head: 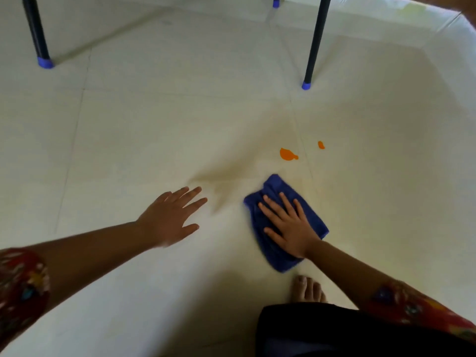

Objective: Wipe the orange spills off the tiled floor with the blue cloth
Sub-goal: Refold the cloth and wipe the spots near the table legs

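On pale tiled floor (154, 130) near dark furniture legs (315, 39), orange spills (288, 154).

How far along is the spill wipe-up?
Done: nothing that shows; no wiped patch is visible on the tiled floor. In hand: the right hand presses flat on the blue cloth, which lies just short of the spills; the left hand is spread open beside it. Left: the larger orange spill and the smaller orange spill are both untouched.
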Action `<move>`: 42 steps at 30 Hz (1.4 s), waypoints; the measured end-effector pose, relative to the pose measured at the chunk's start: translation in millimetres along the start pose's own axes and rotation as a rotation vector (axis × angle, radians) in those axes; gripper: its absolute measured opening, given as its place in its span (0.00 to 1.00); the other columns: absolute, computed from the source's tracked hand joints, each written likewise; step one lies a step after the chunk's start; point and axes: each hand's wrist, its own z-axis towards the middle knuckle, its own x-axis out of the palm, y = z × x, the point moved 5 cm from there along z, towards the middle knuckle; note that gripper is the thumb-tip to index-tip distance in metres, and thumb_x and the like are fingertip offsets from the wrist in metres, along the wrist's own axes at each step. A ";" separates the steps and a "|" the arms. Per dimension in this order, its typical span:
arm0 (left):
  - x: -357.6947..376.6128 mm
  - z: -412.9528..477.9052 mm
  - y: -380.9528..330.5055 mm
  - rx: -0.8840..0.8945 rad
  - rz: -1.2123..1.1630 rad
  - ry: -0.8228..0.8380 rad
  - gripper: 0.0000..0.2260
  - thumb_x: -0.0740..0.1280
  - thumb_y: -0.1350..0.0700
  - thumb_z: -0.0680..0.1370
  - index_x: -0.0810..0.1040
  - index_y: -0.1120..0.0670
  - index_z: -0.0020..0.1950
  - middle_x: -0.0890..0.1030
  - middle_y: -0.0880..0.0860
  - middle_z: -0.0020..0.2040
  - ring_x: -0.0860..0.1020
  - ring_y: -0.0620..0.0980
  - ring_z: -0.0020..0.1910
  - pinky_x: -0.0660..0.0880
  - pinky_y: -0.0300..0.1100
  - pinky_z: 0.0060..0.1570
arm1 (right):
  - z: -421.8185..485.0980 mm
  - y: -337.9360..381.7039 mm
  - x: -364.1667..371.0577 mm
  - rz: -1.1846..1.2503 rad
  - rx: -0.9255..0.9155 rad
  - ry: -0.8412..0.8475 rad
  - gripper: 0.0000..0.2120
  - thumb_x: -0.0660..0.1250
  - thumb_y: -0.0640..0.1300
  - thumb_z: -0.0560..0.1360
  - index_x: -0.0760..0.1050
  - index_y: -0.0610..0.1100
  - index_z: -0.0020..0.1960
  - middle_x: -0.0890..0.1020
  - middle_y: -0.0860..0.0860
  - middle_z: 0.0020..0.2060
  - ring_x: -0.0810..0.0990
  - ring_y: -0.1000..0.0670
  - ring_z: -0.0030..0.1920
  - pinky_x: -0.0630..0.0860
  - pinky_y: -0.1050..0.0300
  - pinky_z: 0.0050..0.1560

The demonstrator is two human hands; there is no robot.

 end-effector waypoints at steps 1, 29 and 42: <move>-0.7 11.1 -5.2 -0.024 -0.023 -0.013 0.34 0.36 0.32 0.74 0.40 0.43 0.79 0.38 0.48 0.79 0.44 0.50 0.79 0.48 0.47 0.76 | 13.1 -12.0 -5.8 0.011 0.025 0.000 0.30 0.37 0.66 0.79 0.40 0.58 0.78 0.46 0.56 0.79 0.40 0.42 0.78 0.49 0.32 0.73; 5.3 110.5 -100.7 -0.300 -0.152 -0.300 0.27 0.50 0.40 0.79 0.58 0.46 0.78 0.53 0.49 0.80 0.53 0.53 0.78 0.46 0.51 0.74 | -30.9 -185.0 7.7 0.272 0.280 -0.281 0.24 0.49 0.51 0.81 0.57 0.52 0.77 0.61 0.51 0.76 0.55 0.45 0.77 0.63 0.37 0.69; -9.4 168.0 -91.0 -0.266 -0.151 -0.362 0.29 0.50 0.41 0.80 0.51 0.46 0.80 0.51 0.47 0.80 0.51 0.49 0.79 0.47 0.51 0.75 | -69.9 -224.6 20.6 0.346 0.722 -0.321 0.25 0.48 0.53 0.81 0.60 0.50 0.77 0.60 0.53 0.77 0.54 0.47 0.78 0.59 0.41 0.73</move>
